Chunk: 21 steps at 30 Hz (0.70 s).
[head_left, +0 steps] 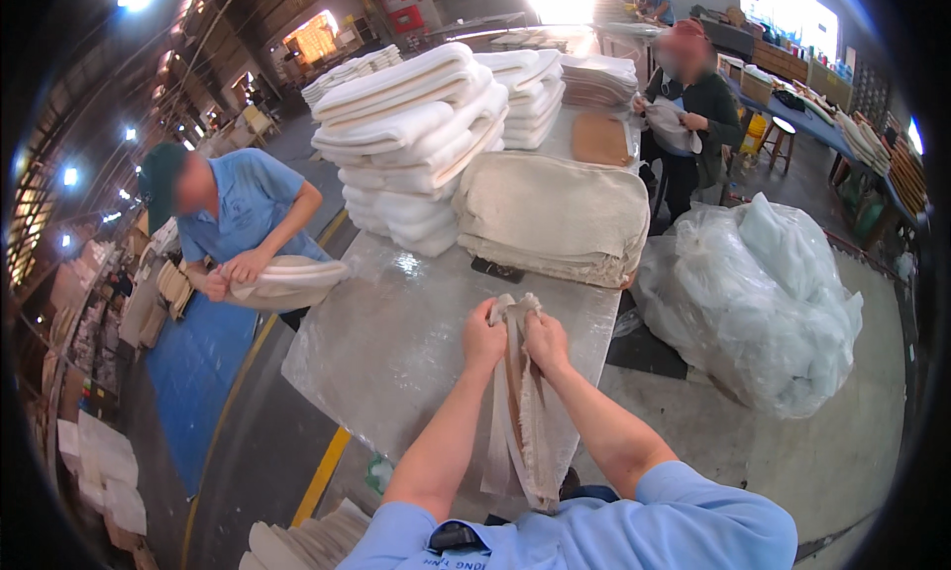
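Both of my hands grip the upper edge of a beige fabric cover (525, 412), which hangs down between my forearms toward my body. My left hand (484, 337) is closed on its left side, and my right hand (546, 342) is closed on its frayed right side. A brownish strip shows inside the opening between the two sides. Just beyond my hands, a stack of beige fabric pieces (555, 213) lies on the plastic-covered table (396, 352). A small dark flat object (497, 270) sticks out from under that stack's near edge.
Tall piles of folded white padding (416, 124) stand at the table's far left. A brown flat panel (599, 139) lies farther back. To the right sits a big clear plastic bag of white filling (763, 303). Co-workers handle cushion-like pieces at left (238, 213) and far right (684, 114).
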Each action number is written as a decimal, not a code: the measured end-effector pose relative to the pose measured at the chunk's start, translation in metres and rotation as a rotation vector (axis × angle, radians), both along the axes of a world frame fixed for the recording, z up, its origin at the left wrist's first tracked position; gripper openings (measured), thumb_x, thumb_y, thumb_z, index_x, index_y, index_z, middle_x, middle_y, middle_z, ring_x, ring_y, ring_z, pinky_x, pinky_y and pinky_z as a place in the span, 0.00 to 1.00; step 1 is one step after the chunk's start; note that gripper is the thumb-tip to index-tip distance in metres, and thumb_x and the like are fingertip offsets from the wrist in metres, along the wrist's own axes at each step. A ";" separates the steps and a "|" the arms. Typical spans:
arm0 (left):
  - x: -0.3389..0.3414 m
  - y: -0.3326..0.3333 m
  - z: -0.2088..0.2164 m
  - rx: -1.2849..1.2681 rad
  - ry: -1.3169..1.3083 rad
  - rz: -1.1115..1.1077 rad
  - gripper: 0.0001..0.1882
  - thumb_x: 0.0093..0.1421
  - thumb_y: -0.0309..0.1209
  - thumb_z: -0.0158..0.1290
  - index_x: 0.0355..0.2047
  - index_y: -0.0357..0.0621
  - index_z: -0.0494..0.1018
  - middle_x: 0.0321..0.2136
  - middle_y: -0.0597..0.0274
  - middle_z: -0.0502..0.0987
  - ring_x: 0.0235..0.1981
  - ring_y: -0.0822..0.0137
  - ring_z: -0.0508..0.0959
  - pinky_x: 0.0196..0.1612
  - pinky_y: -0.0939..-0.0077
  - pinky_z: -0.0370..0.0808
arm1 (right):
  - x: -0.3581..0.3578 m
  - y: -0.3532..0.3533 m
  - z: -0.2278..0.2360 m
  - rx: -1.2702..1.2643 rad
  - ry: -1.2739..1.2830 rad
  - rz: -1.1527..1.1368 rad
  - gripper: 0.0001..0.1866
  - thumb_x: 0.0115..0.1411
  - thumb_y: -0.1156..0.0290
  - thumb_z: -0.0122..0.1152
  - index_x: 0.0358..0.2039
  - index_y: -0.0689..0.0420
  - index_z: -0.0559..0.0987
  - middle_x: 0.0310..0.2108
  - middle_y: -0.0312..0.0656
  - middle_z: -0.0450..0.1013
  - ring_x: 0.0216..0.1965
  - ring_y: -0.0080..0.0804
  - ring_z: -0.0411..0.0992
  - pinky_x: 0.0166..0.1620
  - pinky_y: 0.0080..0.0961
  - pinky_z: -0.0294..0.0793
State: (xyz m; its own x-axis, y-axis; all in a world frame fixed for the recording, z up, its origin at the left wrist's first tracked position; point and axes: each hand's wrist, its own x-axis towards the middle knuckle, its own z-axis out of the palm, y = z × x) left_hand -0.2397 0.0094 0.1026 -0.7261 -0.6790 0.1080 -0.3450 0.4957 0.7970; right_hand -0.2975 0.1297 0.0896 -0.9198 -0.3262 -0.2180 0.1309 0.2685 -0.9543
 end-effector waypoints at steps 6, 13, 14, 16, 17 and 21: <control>-0.001 -0.008 -0.001 -0.239 -0.007 -0.042 0.18 0.57 0.26 0.58 0.50 0.46 0.80 0.45 0.48 0.78 0.48 0.44 0.80 0.52 0.52 0.77 | 0.003 -0.006 0.008 0.031 -0.011 0.090 0.23 0.74 0.52 0.48 0.46 0.57 0.84 0.44 0.55 0.82 0.50 0.60 0.78 0.52 0.48 0.74; 0.012 -0.040 -0.009 -0.249 0.113 -0.100 0.15 0.59 0.22 0.59 0.46 0.45 0.81 0.40 0.49 0.81 0.46 0.44 0.80 0.49 0.54 0.77 | 0.010 -0.013 0.012 0.104 0.148 0.228 0.20 0.68 0.57 0.59 0.49 0.60 0.83 0.42 0.54 0.83 0.45 0.52 0.81 0.50 0.41 0.77; 0.015 -0.044 -0.011 -0.276 0.135 -0.083 0.15 0.58 0.22 0.59 0.46 0.45 0.81 0.40 0.49 0.81 0.45 0.44 0.80 0.49 0.54 0.77 | 0.009 -0.014 0.017 0.101 0.149 0.278 0.21 0.66 0.57 0.61 0.50 0.60 0.83 0.42 0.54 0.83 0.45 0.51 0.82 0.50 0.40 0.78; 0.019 -0.050 -0.019 -0.328 0.171 -0.039 0.14 0.58 0.22 0.59 0.46 0.45 0.81 0.40 0.49 0.81 0.44 0.43 0.80 0.48 0.53 0.76 | 0.011 -0.021 0.028 0.127 0.152 0.376 0.22 0.64 0.56 0.65 0.52 0.59 0.82 0.43 0.53 0.83 0.45 0.51 0.82 0.51 0.39 0.79; 0.019 -0.050 -0.023 -0.307 0.177 0.000 0.14 0.58 0.22 0.58 0.45 0.46 0.81 0.39 0.50 0.80 0.43 0.44 0.79 0.48 0.54 0.76 | 0.009 -0.023 0.033 0.164 0.157 0.415 0.23 0.63 0.56 0.66 0.52 0.59 0.82 0.43 0.53 0.84 0.46 0.51 0.82 0.51 0.39 0.79; 0.011 -0.044 -0.032 -0.267 0.210 0.024 0.13 0.61 0.23 0.56 0.47 0.43 0.79 0.40 0.47 0.78 0.44 0.43 0.78 0.48 0.52 0.75 | -0.002 -0.030 0.030 0.299 0.361 0.457 0.22 0.64 0.57 0.62 0.51 0.60 0.81 0.40 0.56 0.83 0.46 0.57 0.81 0.49 0.43 0.79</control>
